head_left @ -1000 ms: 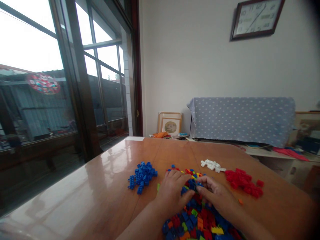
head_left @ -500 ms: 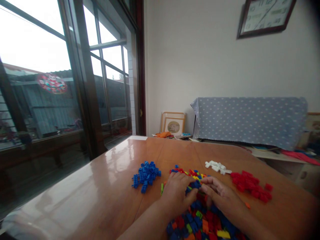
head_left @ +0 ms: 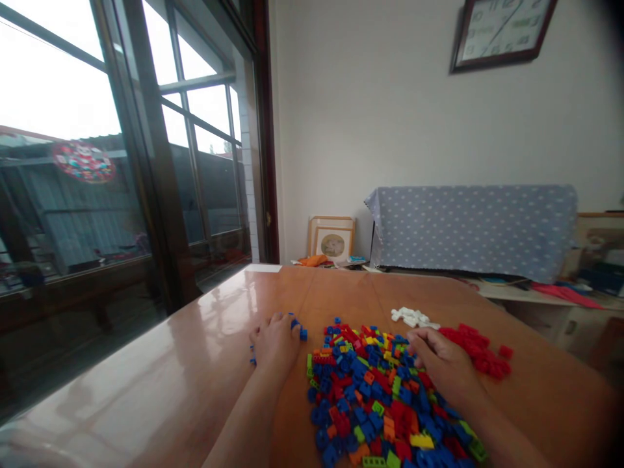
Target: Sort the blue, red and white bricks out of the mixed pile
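Note:
My left hand [head_left: 277, 343] is over the blue brick pile [head_left: 303, 334] at the left and covers most of it; its fingers are bent downward, and whether they grip a brick is hidden. My right hand [head_left: 437, 354] is at the right edge of the mixed-colour brick heap [head_left: 375, 390], with its fingers curled together; anything between them is too small to make out. Behind my right hand lies a small group of white bricks [head_left: 412, 317]. Just right of it is a pile of red bricks [head_left: 480, 351].
The brown wooden table [head_left: 341, 286] carries all the bricks. A white sheet [head_left: 263, 268] lies at its far left corner. Beyond the table are framed pictures [head_left: 332, 242] and a bulky item under a grey-blue dotted cloth [head_left: 472, 227]. Glass windows stand at the left.
My left hand has moved left from the mixed heap to the blue pile. My right hand stays near the heap's right side, its fingers now more curled. The camera view has shifted slightly.

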A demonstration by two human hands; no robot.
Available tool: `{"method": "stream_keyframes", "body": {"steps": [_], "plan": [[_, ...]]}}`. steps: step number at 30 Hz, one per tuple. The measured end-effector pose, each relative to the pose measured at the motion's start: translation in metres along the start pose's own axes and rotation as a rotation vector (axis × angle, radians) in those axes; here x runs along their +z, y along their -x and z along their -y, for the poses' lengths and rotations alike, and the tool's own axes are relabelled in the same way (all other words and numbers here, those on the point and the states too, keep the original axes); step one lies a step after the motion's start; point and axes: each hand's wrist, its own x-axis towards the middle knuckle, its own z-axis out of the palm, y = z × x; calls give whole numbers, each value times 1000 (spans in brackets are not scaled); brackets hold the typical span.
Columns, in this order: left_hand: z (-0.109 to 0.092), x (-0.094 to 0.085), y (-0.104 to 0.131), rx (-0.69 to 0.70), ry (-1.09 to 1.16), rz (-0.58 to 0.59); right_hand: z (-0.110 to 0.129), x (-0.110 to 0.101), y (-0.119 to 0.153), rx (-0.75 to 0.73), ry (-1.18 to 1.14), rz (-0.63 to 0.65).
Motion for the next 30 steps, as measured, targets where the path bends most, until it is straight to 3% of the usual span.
{"method": "stream_keyframes", "body": {"steps": [8,18,21,24,27,30], "plan": [[17,13,-8,-116,-95,-19,-2,-8,-6,23,19,-65],[8,8,-8,-91,-49,-60,2,-11,-4,-17,0,-86],[-3,5,-5,35,32,-46,4,-9,-3,-53,23,-65],[-18,5,3,270,214,-13,8,-4,0,-95,46,-9],[-34,10,17,545,427,119,11,1,2,-130,83,33],[-46,16,32,704,538,246,11,6,4,-139,112,48]]}}
